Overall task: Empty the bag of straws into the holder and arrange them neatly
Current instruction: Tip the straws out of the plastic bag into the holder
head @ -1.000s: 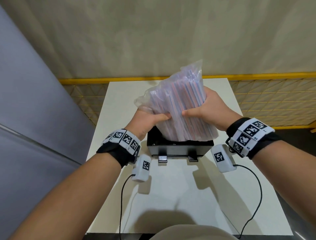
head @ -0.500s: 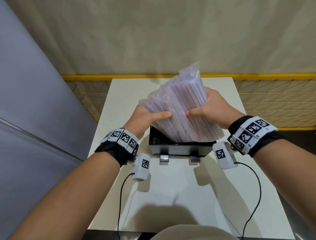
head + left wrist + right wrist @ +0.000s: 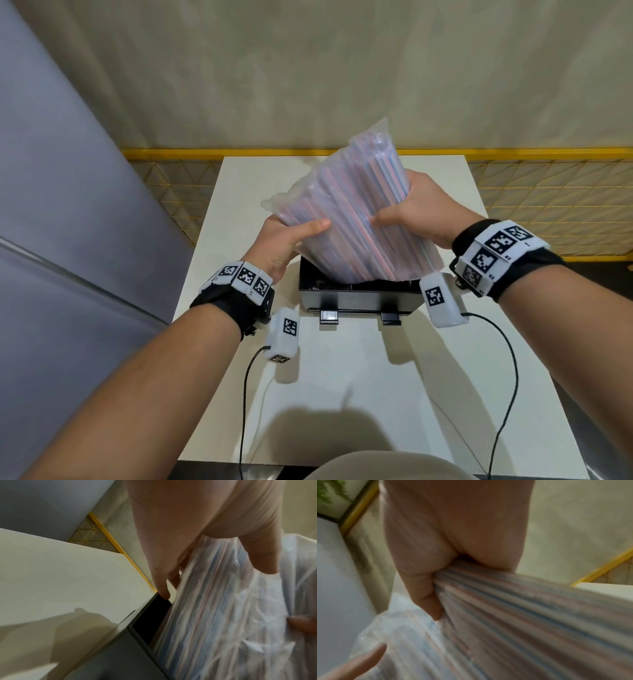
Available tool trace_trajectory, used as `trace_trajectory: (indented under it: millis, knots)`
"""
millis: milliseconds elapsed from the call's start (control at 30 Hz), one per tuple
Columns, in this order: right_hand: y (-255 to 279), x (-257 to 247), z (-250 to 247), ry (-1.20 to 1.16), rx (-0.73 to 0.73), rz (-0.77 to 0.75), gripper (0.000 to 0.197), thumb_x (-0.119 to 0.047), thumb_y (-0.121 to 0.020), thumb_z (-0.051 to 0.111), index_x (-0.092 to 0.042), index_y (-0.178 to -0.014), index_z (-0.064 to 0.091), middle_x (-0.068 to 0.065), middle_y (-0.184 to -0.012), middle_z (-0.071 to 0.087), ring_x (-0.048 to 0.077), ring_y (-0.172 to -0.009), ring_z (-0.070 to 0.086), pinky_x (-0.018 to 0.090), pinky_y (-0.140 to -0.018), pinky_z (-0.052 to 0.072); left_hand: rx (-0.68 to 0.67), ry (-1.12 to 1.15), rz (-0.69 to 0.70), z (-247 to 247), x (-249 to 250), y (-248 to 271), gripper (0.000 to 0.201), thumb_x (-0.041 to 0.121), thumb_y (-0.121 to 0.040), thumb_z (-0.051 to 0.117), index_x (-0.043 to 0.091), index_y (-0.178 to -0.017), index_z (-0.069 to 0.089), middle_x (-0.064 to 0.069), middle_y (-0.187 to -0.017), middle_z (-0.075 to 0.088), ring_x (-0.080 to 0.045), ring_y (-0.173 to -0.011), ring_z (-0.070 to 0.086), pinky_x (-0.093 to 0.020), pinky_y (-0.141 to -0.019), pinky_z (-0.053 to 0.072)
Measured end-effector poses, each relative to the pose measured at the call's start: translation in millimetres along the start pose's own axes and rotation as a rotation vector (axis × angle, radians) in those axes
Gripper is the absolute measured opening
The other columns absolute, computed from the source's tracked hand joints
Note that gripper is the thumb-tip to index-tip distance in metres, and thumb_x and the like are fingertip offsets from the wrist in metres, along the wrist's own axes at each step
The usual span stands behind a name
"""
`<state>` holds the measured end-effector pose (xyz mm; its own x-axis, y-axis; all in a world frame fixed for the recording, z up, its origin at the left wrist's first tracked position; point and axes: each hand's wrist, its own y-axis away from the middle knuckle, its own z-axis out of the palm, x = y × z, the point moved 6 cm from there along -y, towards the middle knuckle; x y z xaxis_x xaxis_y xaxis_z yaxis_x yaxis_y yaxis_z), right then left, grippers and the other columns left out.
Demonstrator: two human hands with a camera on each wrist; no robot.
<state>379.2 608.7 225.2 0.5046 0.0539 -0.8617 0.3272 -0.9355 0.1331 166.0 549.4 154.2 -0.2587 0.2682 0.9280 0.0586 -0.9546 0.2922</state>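
A clear plastic bag of straws [image 3: 352, 212] with red and blue stripes stands tilted, its lower end inside the black holder [image 3: 359, 298] on the white table [image 3: 376, 377]. My left hand [image 3: 291, 240] grips the bag's left side, thumb across the front. My right hand [image 3: 411, 209] grips its right side higher up. In the left wrist view the bag [image 3: 223, 615] enters the holder's dark opening [image 3: 150, 619], my fingers [image 3: 161, 585] behind it. The right wrist view shows my thumb [image 3: 426, 595] pressed on the bundled straws [image 3: 522, 615].
The holder stands mid-table with two black feet [image 3: 329, 317] toward me. A yellow-edged mesh barrier [image 3: 548, 192] runs behind the table, a grey panel [image 3: 68, 205] stands at the left. Wrist camera cables [image 3: 507, 377] hang over the table's near part.
Both hands have shifted the bag: its top now leans further right and back, and its lower end has sunk a little deeper into the holder.
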Motion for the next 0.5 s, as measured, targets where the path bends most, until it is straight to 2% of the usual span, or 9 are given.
trace_trajectory:
  millis: [33,133,233,300,367,433,500]
  knots:
    - [-1.2,0.3,0.3,0.011,0.002,0.001,0.044,-0.001,-0.074,0.082,-0.01,-0.114,0.065,0.01,-0.106,0.071,0.024,-0.096,0.069,0.038,-0.083,0.058,-0.005,0.001,0.003,-0.3,-0.3,-0.2,0.064,0.015,-0.07,0.088,0.013,-0.13,0.066,-0.007,-0.123,0.075,-0.025,-0.118,0.07,-0.047,-0.101,0.056]
    - [-2.8,4.6,1.5,-0.08,0.018,0.048,0.047,0.002,-0.072,0.083,-0.008,-0.114,0.066,0.011,-0.109,0.073,0.027,-0.099,0.07,0.041,-0.087,0.059,0.0,-0.003,-0.002,-2.0,-0.8,-1.1,0.056,0.009,-0.079,0.084,0.011,-0.131,0.065,-0.007,-0.122,0.076,-0.025,-0.115,0.072,-0.041,-0.094,0.06]
    - [-4.7,8.5,3.0,-0.079,-0.011,0.081,0.045,0.002,-0.073,0.082,-0.01,-0.113,0.066,0.012,-0.108,0.073,0.028,-0.099,0.071,0.043,-0.087,0.059,0.007,-0.012,-0.004,-4.5,-0.6,-2.4,0.05,0.012,-0.077,0.085,0.015,-0.124,0.068,-0.005,-0.12,0.077,-0.022,-0.113,0.072,-0.041,-0.092,0.058]
    - [-5.0,11.3,3.0,-0.128,-0.019,0.113,0.042,0.004,-0.074,0.08,-0.009,-0.111,0.067,0.01,-0.107,0.073,0.028,-0.098,0.071,0.043,-0.086,0.059,0.008,-0.012,-0.003,-5.0,0.9,-1.9,0.054,0.019,-0.072,0.087,0.016,-0.122,0.069,-0.005,-0.118,0.077,-0.022,-0.112,0.072,-0.042,-0.094,0.058]
    - [-4.7,8.4,2.7,-0.045,-0.022,0.091,0.038,0.002,-0.074,0.08,-0.008,-0.107,0.066,0.008,-0.1,0.071,0.027,-0.092,0.069,0.037,-0.079,0.058,0.011,-0.015,-0.005,-6.5,0.0,-1.9,0.061,0.024,-0.067,0.088,0.016,-0.124,0.068,-0.005,-0.119,0.077,-0.022,-0.112,0.072,-0.042,-0.096,0.058]
    - [-5.1,8.0,2.8,0.007,-0.038,0.085,0.034,0.0,-0.073,0.081,-0.011,-0.1,0.065,0.007,-0.093,0.067,0.027,-0.086,0.066,0.034,-0.073,0.055,0.004,-0.016,-0.005,-7.8,-2.7,-2.8,0.06,0.024,-0.066,0.089,0.015,-0.121,0.07,-0.007,-0.116,0.077,-0.022,-0.109,0.074,-0.042,-0.093,0.059]
    - [-5.4,7.5,0.8,-0.069,-0.022,0.098,0.036,0.003,-0.072,0.081,-0.01,-0.101,0.066,0.014,-0.097,0.07,0.032,-0.09,0.068,0.04,-0.077,0.059,0.026,-0.001,-0.011,-10.7,-5.3,-3.7,0.065,0.023,-0.066,0.093,0.011,-0.125,0.068,-0.01,-0.117,0.077,-0.025,-0.11,0.074,-0.043,-0.092,0.059]
